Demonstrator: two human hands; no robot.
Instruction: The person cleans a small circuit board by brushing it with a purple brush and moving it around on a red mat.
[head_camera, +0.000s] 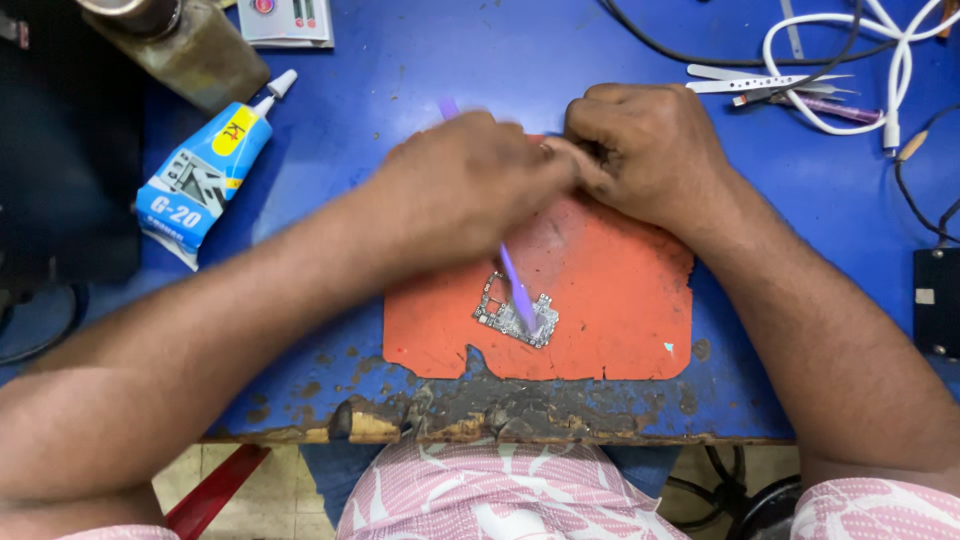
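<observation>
**Bench inspection: both hands over the orange pad, purple tool on a small circuit board**

The left hand (470, 185) sits above the middle of the orange work pad (620, 300), its fingers closed together around a thin purple tool (515, 285). The tool's upper end shows past the knuckles toward 11 o'clock; its lower end runs toward 5 o'clock and touches a small circuit board (515, 312). The hand is blurred, so finer detail of the hold cannot be told.

The right hand (650, 150) lies just beside the left, at its 2 o'clock, curled into a loose fist at the pad's upper edge. Its fingertips meet those of the left hand. Whether it clamps anything cannot be told.

The circuit board lies flat on the pad, at 6 o'clock from the left hand, near the pad's lower edge, tilted slightly off square.

The pad rests on a blue table (400, 70) whose near edge is burnt and chipped. A blue and white glue tube (205, 170) lies at 9 o'clock from the left hand, well apart, nozzle toward 1 o'clock. Metal tweezers (760, 82) and a white cable (880, 60) lie at 2 o'clock from the right hand.
</observation>
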